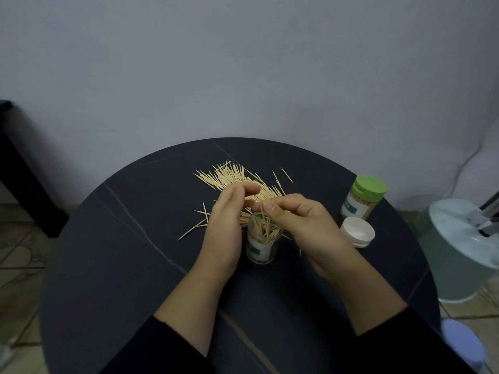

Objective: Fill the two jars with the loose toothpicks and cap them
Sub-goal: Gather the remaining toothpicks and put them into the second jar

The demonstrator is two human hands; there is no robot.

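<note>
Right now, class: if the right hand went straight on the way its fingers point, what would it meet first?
Probably the left hand: the right hand, pinching toothpicks, points leftward across the open jar, and the left palm stands close in that line, though depth is unclear.

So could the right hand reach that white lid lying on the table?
Probably yes: the white lid sits just right of the right hand, with only bare table between them, though that hand is pinching toothpicks over the open jar.
</note>
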